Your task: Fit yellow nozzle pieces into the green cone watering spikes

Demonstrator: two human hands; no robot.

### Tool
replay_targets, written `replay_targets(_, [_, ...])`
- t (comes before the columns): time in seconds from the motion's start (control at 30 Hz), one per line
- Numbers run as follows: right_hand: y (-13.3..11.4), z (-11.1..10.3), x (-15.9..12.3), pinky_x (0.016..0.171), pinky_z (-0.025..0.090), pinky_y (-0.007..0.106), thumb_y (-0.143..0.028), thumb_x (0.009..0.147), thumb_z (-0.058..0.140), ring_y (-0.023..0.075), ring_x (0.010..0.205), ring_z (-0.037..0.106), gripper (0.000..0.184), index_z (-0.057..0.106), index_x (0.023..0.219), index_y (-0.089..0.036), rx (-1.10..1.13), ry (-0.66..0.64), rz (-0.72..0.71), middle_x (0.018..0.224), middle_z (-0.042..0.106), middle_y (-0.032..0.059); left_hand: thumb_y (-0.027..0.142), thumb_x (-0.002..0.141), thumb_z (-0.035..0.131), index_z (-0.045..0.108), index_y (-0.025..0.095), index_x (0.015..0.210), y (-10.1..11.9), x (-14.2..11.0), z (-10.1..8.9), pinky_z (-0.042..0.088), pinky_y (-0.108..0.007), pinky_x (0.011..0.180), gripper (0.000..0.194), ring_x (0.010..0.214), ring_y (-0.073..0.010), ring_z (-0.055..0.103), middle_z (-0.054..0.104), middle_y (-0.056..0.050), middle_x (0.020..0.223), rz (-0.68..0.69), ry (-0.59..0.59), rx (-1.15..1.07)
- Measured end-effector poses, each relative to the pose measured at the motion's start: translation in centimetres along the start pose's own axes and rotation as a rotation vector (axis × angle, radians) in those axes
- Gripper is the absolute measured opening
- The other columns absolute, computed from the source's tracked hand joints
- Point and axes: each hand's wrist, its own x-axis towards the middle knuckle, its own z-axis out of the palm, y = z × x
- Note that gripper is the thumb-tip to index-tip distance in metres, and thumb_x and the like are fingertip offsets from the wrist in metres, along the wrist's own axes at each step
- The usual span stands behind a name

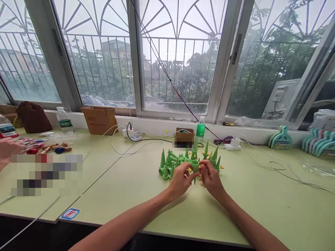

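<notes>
A green plastic plant-watering spike (194,166) is held point down over the table, its round open end facing up. My left hand (180,179) is closed around its left side. At its right side my right hand (211,177) pinches with thumb and fingertips; whatever lies between them is too small and covered to make out. Behind my hands is a cluster of similar green spikes, some standing like an upright spike (162,159), others lying down. Small yellow valve pieces (222,167) stick out among them, and a few lie under my hands.
Behind the cluster are a small cardboard box (184,134) and a green-labelled bottle (201,129). Cables and a power strip (232,146) run along the window sill. Teal plastic pieces (281,139) stand at right. At far left, another person's hand (10,150) is near small wooden items.
</notes>
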Motion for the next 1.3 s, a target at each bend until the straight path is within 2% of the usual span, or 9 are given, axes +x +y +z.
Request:
replay_targets(0.27, [-0.1, -0.1, 0.1, 0.04, 0.032, 0.02, -0.044, 0.099, 0.037, 0.0086, 0.045, 0.037, 0.027, 0.048, 0.094, -0.021, -0.008, -0.023, 0.011, 0.062, 0.047, -0.004, 0.039, 0.086, 0.057, 0.057, 0.016, 0.079, -0.1, 0.0, 0.0, 0.043, -0.016, 0.04, 0.023, 0.049, -0.0046, 0.05, 0.052, 0.0, 0.085, -0.014, -0.028, -0.029])
replay_targets(0.43, [-0.7, -0.1, 0.1, 0.041, 0.032, 0.021, -0.045, 0.099, 0.036, 0.0094, 0.044, 0.036, 0.031, 0.047, 0.083, -0.021, -0.043, -0.032, 0.01, 0.056, 0.04, -0.0054, 0.039, 0.088, 0.055, 0.064, 0.018, 0.085, -0.1, -0.1, -0.2, 0.046, -0.019, 0.045, 0.023, 0.052, -0.0068, 0.049, 0.053, -0.002, 0.087, 0.009, -0.036, -0.015])
replay_targets(0.6, [-0.9, 0.0, 0.1, 0.041, 0.033, 0.022, -0.049, 0.098, 0.036, 0.0102, 0.042, 0.037, 0.035, 0.045, 0.077, -0.022, -0.055, -0.042, 0.024, 0.054, 0.04, -0.0057, 0.04, 0.088, 0.055, 0.069, 0.02, 0.089, 0.0, -0.2, -0.2, 0.047, -0.02, 0.048, 0.023, 0.058, -0.0092, 0.048, 0.055, -0.004, 0.089, 0.025, -0.011, 0.006])
replay_targets(1.0, [-0.5, 0.1, 0.1, 0.042, 0.031, 0.022, -0.052, 0.098, 0.034, 0.0094, 0.043, 0.036, 0.043, 0.04, 0.069, -0.021, -0.072, -0.001, 0.019, 0.055, 0.039, -0.0053, 0.039, 0.089, 0.054, 0.066, 0.02, 0.091, 0.6, -0.2, -0.1, 0.046, -0.019, 0.048, 0.022, 0.059, -0.009, 0.049, 0.053, -0.003, 0.09, 0.035, 0.006, 0.005])
replay_targets(1.17, [-0.1, 0.1, 0.1, 0.043, 0.032, 0.022, -0.052, 0.098, 0.034, 0.0098, 0.046, 0.037, 0.043, 0.04, 0.069, -0.021, -0.079, 0.007, 0.02, 0.058, 0.041, -0.0042, 0.04, 0.087, 0.055, 0.06, 0.019, 0.083, 0.4, -0.1, 0.0, 0.046, -0.019, 0.048, 0.022, 0.06, -0.0095, 0.051, 0.052, -0.003, 0.089, 0.006, 0.013, 0.01])
replay_targets(1.3, [-0.1, 0.1, 0.0, 0.043, 0.032, 0.022, -0.051, 0.098, 0.035, 0.0101, 0.047, 0.037, 0.042, 0.039, 0.07, -0.021, -0.065, 0.02, 0.02, 0.059, 0.04, -0.0041, 0.04, 0.085, 0.058, 0.056, 0.019, 0.088, 0.4, 0.0, 0.1, 0.043, -0.019, 0.045, 0.021, 0.055, -0.0073, 0.05, 0.054, -0.002, 0.089, -0.022, 0.047, -0.01])
